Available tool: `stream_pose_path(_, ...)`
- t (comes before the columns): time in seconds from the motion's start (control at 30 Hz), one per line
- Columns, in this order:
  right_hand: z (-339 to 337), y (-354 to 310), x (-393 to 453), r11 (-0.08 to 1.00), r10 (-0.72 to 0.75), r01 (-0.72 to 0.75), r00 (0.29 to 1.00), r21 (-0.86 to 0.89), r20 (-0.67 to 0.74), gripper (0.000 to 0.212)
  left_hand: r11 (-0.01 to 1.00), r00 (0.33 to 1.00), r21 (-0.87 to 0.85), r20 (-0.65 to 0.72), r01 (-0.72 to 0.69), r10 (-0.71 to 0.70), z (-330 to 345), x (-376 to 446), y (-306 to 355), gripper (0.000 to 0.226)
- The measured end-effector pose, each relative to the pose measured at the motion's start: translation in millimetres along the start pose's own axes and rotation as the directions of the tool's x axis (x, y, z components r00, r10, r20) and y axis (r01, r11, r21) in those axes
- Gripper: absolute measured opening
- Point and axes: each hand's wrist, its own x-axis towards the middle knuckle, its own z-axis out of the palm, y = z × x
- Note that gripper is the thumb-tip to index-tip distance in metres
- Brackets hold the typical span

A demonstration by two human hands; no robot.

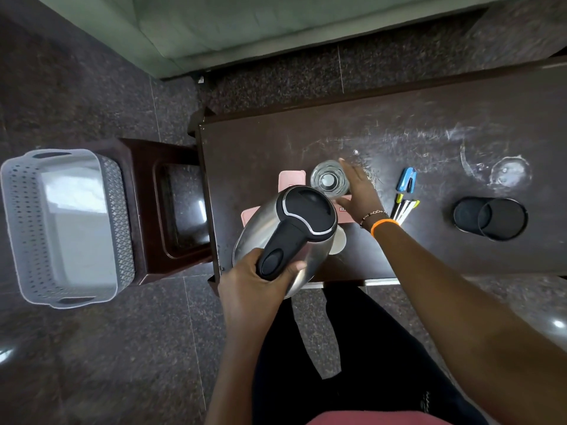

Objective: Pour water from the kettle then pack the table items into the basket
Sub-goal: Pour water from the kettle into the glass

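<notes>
A steel kettle [270, 228] with a black lid and handle hangs tilted over the dark table [399, 142], its spout toward a clear glass [328, 178]. My left hand [257, 280] is shut on the kettle's handle. My right hand [359, 194] rests against the glass's right side, fingers wrapped partly around it. Under the kettle and glass lies a pink flat item [291, 177]. A grey perforated basket [64, 225] stands on the floor far to the left.
A blue stapler [406, 179] and several pens [405, 208] lie right of my right hand. A black round kettle base [491, 217] sits further right. A dark stool [171, 207] stands between basket and table. A white item [339, 240] peeks from under the kettle.
</notes>
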Motion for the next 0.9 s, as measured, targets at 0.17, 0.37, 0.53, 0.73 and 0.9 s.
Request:
stream_pose_path(0.17, -4, 0, 2, 1.0, 0.019, -0.019, 1.0, 0.0, 0.016, 0.085, 1.0, 0.999, 0.023, 0.034, 0.008, -0.009, 3, 6, 5, 0.05)
stream_pose_path(0.37, -9, 0, 3, 1.0, 0.006, -0.006, 1.0, 0.009, 0.024, 0.08, 0.999, 0.998, 0.028, 0.063, 0.016, -0.018, 5, 12, 15, 0.046)
stream_pose_path(0.53, -9, -1, 4, 1.0, 0.007, -0.007, 1.0, 0.0, 0.022, 0.078, 0.997, 0.994, 0.032, 0.085, 0.064, -0.067, 6, 20, 19, 0.049)
stream_pose_path(0.73, -12, -3, 5, 0.999, 0.038, -0.038, 0.999, -0.003, 0.032, 0.076, 0.996, 0.992, 0.061, 0.108, 0.064, -0.07, 6, 25, 27, 0.045)
stream_pose_path(0.9, -12, -3, 5, 0.998, 0.057, -0.057, 0.998, -0.016, 0.04, 0.076, 0.994, 0.989, 0.078, 0.125, 0.072, -0.081, 7, 30, 32, 0.048)
